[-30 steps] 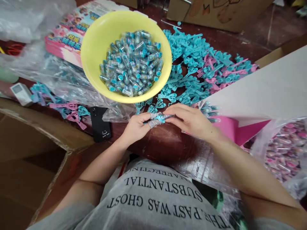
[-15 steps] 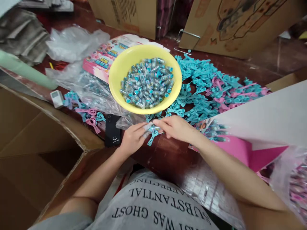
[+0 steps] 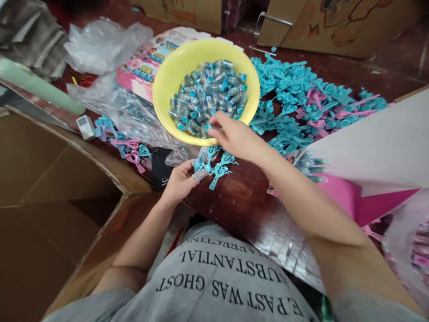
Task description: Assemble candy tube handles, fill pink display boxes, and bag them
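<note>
Fingers [image 3: 200, 175] on the left hand [image 3: 178, 184] pinched a blue clip [image 3: 206, 167] just outside the yellow bowl [image 3: 165, 91] — the right hand [image 3: 234, 136] was over its edge, fingers close together at a blue-capped tube [image 3: 208, 128], but I could not tell if they held it.

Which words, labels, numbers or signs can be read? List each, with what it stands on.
"E PAST WAS GHOST": grey shirt, upside down.
"SUBSTANTIAL": same shirt.
"AFFECTING": same shirt, partly lost in folds.
Black phone: small face-like sign, partly hidden.
Printed box: characters too blurred to read.
Vials: labels too small to read.
Carton: print too blurred to read.
</note>
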Available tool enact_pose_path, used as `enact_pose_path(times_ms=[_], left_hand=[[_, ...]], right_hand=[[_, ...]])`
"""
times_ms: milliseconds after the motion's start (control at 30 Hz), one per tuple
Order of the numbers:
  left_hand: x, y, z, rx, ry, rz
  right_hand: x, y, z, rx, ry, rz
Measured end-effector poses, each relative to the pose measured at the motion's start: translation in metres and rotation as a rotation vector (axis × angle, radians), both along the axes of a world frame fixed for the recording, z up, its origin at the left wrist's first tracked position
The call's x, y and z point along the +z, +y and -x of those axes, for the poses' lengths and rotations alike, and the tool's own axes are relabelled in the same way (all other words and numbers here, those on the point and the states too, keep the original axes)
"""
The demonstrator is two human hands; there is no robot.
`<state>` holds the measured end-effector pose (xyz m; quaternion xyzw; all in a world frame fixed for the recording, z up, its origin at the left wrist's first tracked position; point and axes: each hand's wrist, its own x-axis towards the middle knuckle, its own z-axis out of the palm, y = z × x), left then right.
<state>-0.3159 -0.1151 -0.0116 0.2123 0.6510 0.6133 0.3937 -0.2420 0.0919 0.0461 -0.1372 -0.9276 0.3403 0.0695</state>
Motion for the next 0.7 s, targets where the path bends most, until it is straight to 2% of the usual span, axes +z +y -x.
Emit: enact_pose_path(times_ms=[100,200,333,433,533,600,700], left_hand=[[0.000,0.004,-0.002,-0.120,-0.030,0.023],[0.000,0.018,-0.013,-0.296,-0.004,0.040],[0.001,0.036,-0.032,-0.466,0.188,-0.039],[0.002,0.041,-0.042,-0.584,0.508,-0.131],[0.005,0.043,-0.052,-0.664,0.814,-0.254],[0.006,0.046,-0.058,-0.662,0.876,-0.296],[0.005,0.051,-0.065,-0.665,0.837,-0.260]], right_hand=[[-0.011,-0.003,-0.078,0.111,0.156,0.110],[-0.027,-0.018,-0.128,0.086,0.234,0.198],[-0.035,-0.028,-0.155,0.013,0.236,0.181],[-0.031,-0.027,-0.169,0.003,0.164,0.158],[-0.027,-0.025,-0.185,-0.007,0.071,0.244],[-0.026,-0.025,-0.197,-0.050,0.039,0.300],[-0.026,-0.028,-0.215,-0.147,0.047,0.290]])
